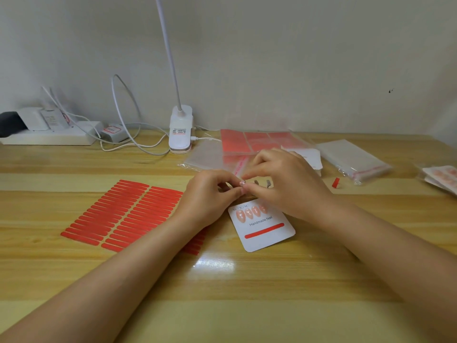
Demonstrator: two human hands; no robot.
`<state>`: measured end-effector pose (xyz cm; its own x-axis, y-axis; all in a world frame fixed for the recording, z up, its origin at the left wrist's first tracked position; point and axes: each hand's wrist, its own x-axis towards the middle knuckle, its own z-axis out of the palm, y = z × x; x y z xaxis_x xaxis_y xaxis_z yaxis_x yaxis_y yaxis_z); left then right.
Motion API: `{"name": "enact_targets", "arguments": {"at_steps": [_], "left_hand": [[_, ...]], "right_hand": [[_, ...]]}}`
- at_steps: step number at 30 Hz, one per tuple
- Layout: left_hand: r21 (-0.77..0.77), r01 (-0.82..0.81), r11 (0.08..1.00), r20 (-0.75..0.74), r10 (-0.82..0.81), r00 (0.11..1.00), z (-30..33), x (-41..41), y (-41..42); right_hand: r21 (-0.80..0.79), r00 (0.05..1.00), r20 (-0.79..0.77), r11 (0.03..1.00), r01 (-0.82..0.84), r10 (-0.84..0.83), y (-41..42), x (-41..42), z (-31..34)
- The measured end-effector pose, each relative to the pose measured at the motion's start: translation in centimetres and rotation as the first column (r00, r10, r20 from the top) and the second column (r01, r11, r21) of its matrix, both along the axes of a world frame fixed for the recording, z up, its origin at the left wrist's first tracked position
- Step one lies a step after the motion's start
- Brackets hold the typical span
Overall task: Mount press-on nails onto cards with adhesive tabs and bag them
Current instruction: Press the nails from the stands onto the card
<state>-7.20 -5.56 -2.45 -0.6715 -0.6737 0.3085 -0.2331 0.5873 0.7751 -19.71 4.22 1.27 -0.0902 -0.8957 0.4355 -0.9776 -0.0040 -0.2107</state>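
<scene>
Wood-grain desk [74, 268] against a plain pale wall. Both hands meet just beyond the top edge of a white card [265, 233] printed "Handmade Nail". Left hand [210, 194] and right hand [284, 184] have fingers curled, tips touching, pinching one small pink press-on nail [243, 188] between them; its shape is mostly covered by the fingertips.

The card lies flat just under the hands and slightly rotated. Four peach-pink nails [249, 212] are visible in a row along its top; the right hand covers the end of the row, so there may be more. One red adhesive strip [264, 230] runs below the text.

Loose nails [262, 183] lie on the desk just past the fingertips. About three show, greyish, too blurred to detail.

Left of the left hand lies a sheet of red adhesive tabs [118, 214] in at least two columns. A third column is partly hidden by the left forearm; the count per column is hard to read.

Beyond the hands are clear plastic bags [205, 157] and red tab sheets [257, 142], overlapping with unclear edges. Right of the right hand there is one small red scrap [335, 182], then a stack of clear bags [353, 159], then finished carded sets [442, 178] cut off by the frame edge.

At the far left are a white power strip [49, 137] with plugs and cables, and a white clip lamp [180, 134] whose neck runs out of the top of frame.
</scene>
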Motion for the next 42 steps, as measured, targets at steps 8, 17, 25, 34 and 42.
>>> {"name": "enact_targets", "arguments": {"at_steps": [8, 17, 25, 34, 42], "left_hand": [[-0.035, -0.006, 0.999, 0.005, 0.006, 1.0, -0.1, 0.0, 0.0], [-0.08, -0.01, 0.997, 0.022, 0.012, 1.0, 0.2, 0.0, 0.2], [-0.113, -0.019, 0.993, 0.035, 0.023, 0.999, 0.3, -0.1, 0.2], [-0.106, -0.016, 0.994, 0.037, 0.02, 0.999, 0.3, 0.0, 0.2], [-0.038, 0.022, 0.999, 0.124, -0.017, 0.992, 1.4, 0.1, 0.3]], "right_hand": [[-0.009, 0.995, -0.092, 1.0, -0.028, 0.027, -0.1, 0.0, -0.3], [0.002, 0.994, -0.092, 0.999, -0.053, 0.053, -0.3, -0.3, -0.4], [-0.016, 0.998, 0.064, 1.0, 0.02, -0.019, -0.8, -0.2, -0.6], [-0.161, 0.932, 0.352, 0.976, 0.147, -0.082, 0.3, -0.5, 0.5], [0.05, 0.994, 0.104, 0.999, 0.013, -0.018, 7.4, 0.9, -0.7]]}}
